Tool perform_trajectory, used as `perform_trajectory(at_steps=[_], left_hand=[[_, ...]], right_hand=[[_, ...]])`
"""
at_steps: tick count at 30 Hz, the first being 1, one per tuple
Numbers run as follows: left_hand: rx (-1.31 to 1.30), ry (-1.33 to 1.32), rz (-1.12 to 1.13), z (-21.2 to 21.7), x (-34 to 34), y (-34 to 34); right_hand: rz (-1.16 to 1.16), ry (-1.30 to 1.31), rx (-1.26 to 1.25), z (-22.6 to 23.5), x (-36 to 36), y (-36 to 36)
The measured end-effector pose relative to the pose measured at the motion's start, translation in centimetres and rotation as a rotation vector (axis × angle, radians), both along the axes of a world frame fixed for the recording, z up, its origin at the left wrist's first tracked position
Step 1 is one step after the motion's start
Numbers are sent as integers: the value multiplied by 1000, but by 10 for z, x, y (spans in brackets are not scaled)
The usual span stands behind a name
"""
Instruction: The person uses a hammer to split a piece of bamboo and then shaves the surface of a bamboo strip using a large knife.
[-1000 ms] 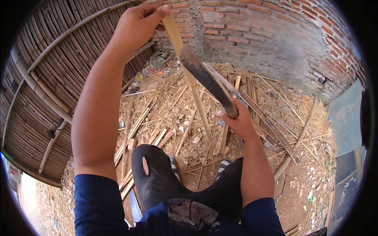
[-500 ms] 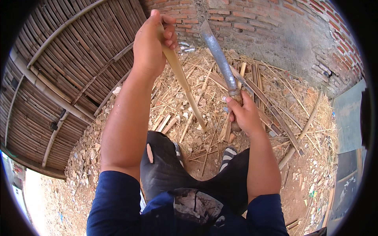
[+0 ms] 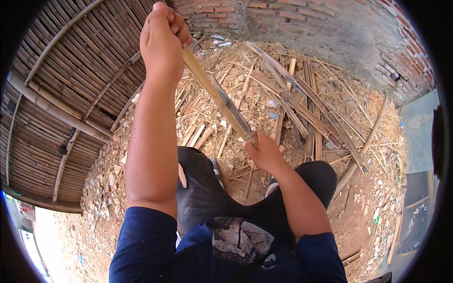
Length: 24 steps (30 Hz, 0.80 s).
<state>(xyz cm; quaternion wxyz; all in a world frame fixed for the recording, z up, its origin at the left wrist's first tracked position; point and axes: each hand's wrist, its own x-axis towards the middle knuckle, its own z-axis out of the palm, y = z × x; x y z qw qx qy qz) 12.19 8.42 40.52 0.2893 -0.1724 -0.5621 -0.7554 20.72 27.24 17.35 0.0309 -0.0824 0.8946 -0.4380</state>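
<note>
My left hand (image 3: 164, 45) is raised at the upper left, its fingers closed round the upper end of a pale bamboo strip (image 3: 200, 73). The strip slants down to the right, toward my right hand. In my right hand (image 3: 266, 153), closed on its handle, is a machete (image 3: 234, 111) with a long dark blade. The blade lies along the strip, pointing up toward my left hand; whether its edge bites into the bamboo I cannot tell. Much of the handle is hidden by my fingers, and the strip's lower end is hidden too.
Split bamboo pieces (image 3: 306, 111) lie piled ahead to the right, on ground strewn with straw and stones. A brick wall (image 3: 302, 33) closes off the far side, a bamboo-slat wall (image 3: 85, 61) the left. A wood chip (image 3: 182, 176) rests by my left knee.
The machete has swung left and down from its upright position beside the strip and now lies along it. My left hand has moved up and left, tilting the strip further.
</note>
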Motion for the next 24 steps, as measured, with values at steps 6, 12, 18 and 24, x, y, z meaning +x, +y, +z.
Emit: perform_trajectory(at_steps=[6, 12, 18, 24], left_hand=[[14, 22, 104, -3, 3, -8], [57, -11, 233, -4, -6, -11], [61, 9, 119, -9, -7, -44], [90, 5, 113, -4, -2, -28]], right_hand=[[-51, 81, -301, 38, 7, -17], [-38, 96, 73, -40, -4, -29], [32, -57, -11, 21, -3, -16], [3, 98, 20, -11, -4, -32]])
